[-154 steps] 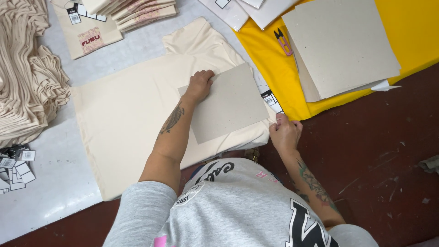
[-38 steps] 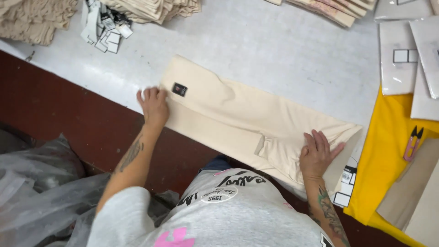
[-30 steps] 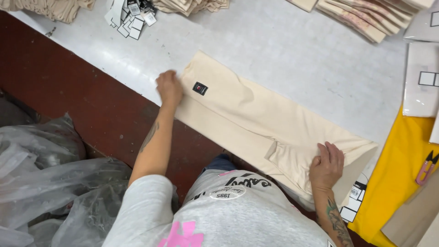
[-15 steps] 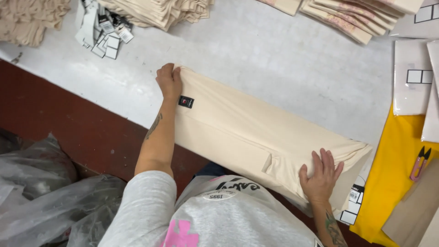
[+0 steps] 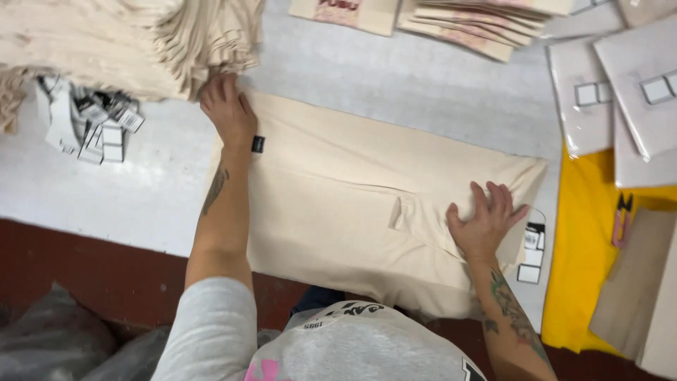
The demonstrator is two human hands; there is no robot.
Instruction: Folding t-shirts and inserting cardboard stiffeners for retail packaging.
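While one folded cream garment (image 5: 352, 204) lies flat on the white desk (image 5: 395, 77), the left hand (image 5: 229, 109) presses its far-left corner by one small black label (image 5: 258, 144); the right hand (image 5: 486, 222), fingers spread, rests flat near its right end.

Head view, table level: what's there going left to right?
Tag pile → left hand → cream garment → right hand → yellow cloth → cardboard.

Bare white table (image 5: 395, 77) beyond folded cream garment (image 5: 352, 204) open; cloth stack (image 5: 120, 42) and tag pile (image 5: 88, 123) crowd left hand (image 5: 229, 113).
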